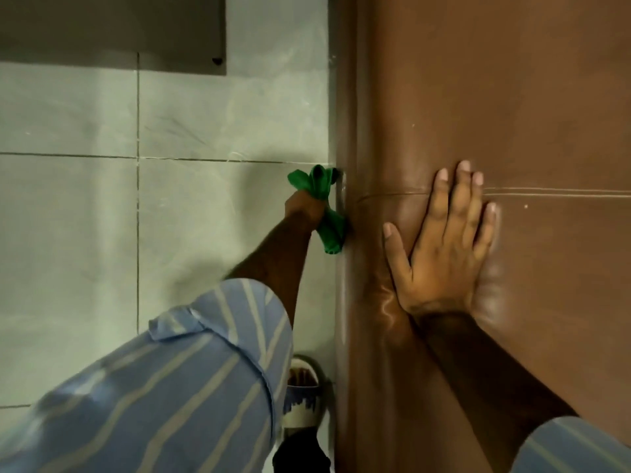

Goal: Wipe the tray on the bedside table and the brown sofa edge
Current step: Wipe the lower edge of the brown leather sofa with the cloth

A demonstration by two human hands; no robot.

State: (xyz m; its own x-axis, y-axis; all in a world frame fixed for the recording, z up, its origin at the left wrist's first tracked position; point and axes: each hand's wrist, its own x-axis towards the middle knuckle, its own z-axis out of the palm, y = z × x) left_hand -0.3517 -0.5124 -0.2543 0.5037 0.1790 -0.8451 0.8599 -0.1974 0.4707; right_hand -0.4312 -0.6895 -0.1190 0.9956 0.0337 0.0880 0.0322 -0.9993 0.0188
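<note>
The brown sofa [512, 97] fills the right half of the view, its rounded edge [351, 131] running top to bottom beside the floor. My left hand [304, 208] reaches down low along that edge and grips a crumpled green cloth [321, 203], which is pressed against the sofa's side. My right hand [447, 240] lies flat on the sofa's top surface, fingers spread, holding nothing. The tray and the bedside table are out of view.
Pale grey floor tiles [85, 216] cover the left half. A dark grey panel or mat [112, 29] lies at the top left. My sandalled foot [300, 394] stands on the floor close to the sofa's base.
</note>
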